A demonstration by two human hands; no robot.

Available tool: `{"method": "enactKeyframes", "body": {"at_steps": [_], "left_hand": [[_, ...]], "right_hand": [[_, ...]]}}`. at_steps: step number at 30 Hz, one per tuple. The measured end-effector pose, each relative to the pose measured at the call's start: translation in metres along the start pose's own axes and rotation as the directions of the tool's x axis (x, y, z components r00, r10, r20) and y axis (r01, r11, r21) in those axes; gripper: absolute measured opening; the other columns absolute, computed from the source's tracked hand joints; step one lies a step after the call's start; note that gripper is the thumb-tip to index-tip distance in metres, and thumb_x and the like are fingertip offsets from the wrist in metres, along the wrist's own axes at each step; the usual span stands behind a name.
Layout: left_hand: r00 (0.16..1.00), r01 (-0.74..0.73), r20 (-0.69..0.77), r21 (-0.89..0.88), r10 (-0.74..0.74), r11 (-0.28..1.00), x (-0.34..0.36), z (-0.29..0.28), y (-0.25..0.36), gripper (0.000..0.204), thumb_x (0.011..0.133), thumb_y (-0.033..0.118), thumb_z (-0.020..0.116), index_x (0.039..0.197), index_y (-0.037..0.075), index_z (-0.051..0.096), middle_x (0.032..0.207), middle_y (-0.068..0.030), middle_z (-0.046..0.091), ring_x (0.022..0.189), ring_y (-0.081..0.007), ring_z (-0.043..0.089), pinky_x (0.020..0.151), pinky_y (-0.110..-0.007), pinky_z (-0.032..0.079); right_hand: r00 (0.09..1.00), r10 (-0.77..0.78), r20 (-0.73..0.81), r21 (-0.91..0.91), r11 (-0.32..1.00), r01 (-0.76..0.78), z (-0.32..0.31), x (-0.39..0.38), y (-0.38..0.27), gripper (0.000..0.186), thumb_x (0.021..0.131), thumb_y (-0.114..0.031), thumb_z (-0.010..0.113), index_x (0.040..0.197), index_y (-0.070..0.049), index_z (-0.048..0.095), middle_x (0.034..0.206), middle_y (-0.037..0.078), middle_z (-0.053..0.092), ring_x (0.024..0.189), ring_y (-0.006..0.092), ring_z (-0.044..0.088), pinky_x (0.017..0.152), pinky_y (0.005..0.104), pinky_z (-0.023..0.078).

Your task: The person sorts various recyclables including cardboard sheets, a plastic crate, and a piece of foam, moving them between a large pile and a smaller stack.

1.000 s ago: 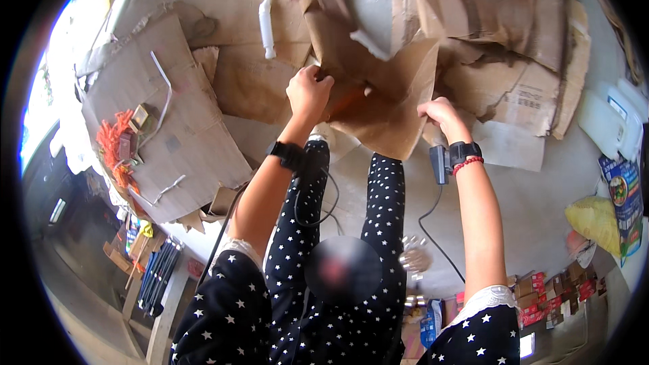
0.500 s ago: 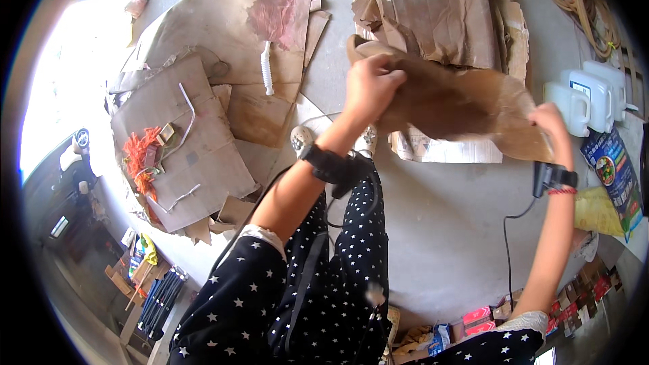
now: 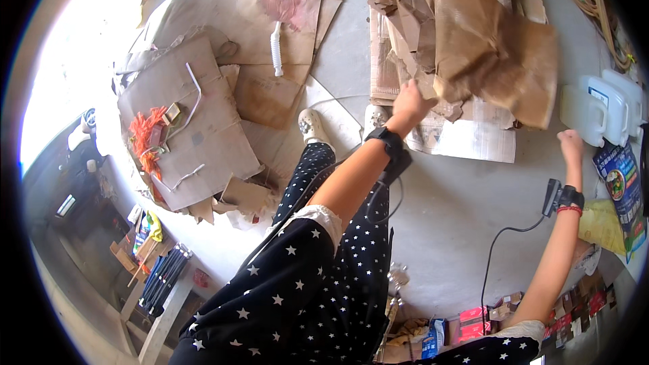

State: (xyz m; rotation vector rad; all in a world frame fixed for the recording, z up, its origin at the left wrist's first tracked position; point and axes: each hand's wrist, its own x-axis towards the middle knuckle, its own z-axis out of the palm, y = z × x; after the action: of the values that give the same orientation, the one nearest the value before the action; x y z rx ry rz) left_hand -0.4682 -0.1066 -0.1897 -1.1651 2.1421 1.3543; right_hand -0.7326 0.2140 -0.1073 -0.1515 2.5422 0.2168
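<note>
A crumpled sheet of brown paper (image 3: 497,47) lies spread over a pile of flattened cardboard (image 3: 466,136) at the upper right. Just off its lower left corner is my left hand (image 3: 411,107), thumb and fingers apart, over the pile's near edge. My right hand (image 3: 570,145) is below and to the right of the sheet, apart from it. Its fingers look curled in, and nothing shows in them. A device on a black strap is on each wrist, with a cable leading away.
More flattened cardboard (image 3: 196,128) lies at the left, bearing orange strands (image 3: 143,136) and a white corrugated tube (image 3: 276,51). Pale plastic jugs (image 3: 595,108), a blue printed bag (image 3: 618,186) and a yellow sack (image 3: 602,226) stand at the right. Coiled hose (image 3: 591,10) lies beyond.
The brown sheet, stretched between both hands before, now lies farther off on the cardboard pile. Both hands have let go; my left hand has moved right and nearer, my right hand slightly nearer.
</note>
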Motion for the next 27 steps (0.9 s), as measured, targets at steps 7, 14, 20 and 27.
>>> {"method": "enactKeyframes", "body": {"at_steps": [7, 14, 20, 27], "left_hand": [[0.972, 0.091, 0.161, 0.407, -0.170, 0.909, -0.030, -0.081, -0.120, 0.038, 0.068, 0.018, 0.057, 0.104, 0.006, 0.050, 0.097, -0.0152, 0.057, 0.092, -0.0305, 0.054, 0.077, -0.039, 0.043], [0.950, 0.297, -0.053, 0.466, -0.309, 0.833, -0.043, -0.182, -0.201, 0.031, 0.070, 0.023, 0.057, 0.097, 0.009, 0.055, 0.090, -0.0120, 0.060, 0.085, -0.0279, 0.057, 0.073, -0.038, 0.045], [0.947, 0.321, -0.111, 0.331, -0.302, 0.887, -0.026, -0.205, -0.228, 0.032, 0.067, 0.023, 0.058, 0.096, 0.009, 0.057, 0.088, -0.0153, 0.060, 0.082, -0.0301, 0.058, 0.072, -0.038, 0.046], [0.945, 0.300, 0.064, 0.223, -0.321, 0.927, -0.009, -0.227, -0.220, 0.029, 0.070, 0.021, 0.055, 0.097, 0.011, 0.053, 0.092, -0.0126, 0.059, 0.089, -0.0273, 0.056, 0.076, -0.037, 0.043]], "right_hand": [[0.980, -0.127, 0.154, 0.218, 0.971, 0.092, 0.075, -0.074, -0.043, 0.019, 0.068, -0.018, 0.054, 0.081, -0.005, 0.058, 0.077, 0.013, 0.061, 0.075, 0.0287, 0.058, 0.067, 0.0351, 0.044], [0.947, -0.152, 0.283, 0.124, 0.985, 0.121, 0.105, -0.111, -0.070, 0.018, 0.070, -0.018, 0.053, 0.083, -0.006, 0.057, 0.079, 0.014, 0.060, 0.076, 0.0301, 0.057, 0.068, 0.0374, 0.044], [0.857, -0.301, 0.418, 0.020, 0.946, 0.322, 0.111, -0.127, -0.163, 0.018, 0.070, -0.016, 0.054, 0.085, -0.006, 0.056, 0.080, 0.016, 0.059, 0.078, 0.0335, 0.055, 0.068, 0.0394, 0.044], [0.728, -0.556, 0.402, 0.194, 0.828, 0.525, 0.040, -0.166, -0.351, 0.019, 0.073, -0.015, 0.053, 0.087, -0.003, 0.054, 0.078, 0.015, 0.059, 0.075, 0.0304, 0.056, 0.067, 0.0361, 0.044]]}}
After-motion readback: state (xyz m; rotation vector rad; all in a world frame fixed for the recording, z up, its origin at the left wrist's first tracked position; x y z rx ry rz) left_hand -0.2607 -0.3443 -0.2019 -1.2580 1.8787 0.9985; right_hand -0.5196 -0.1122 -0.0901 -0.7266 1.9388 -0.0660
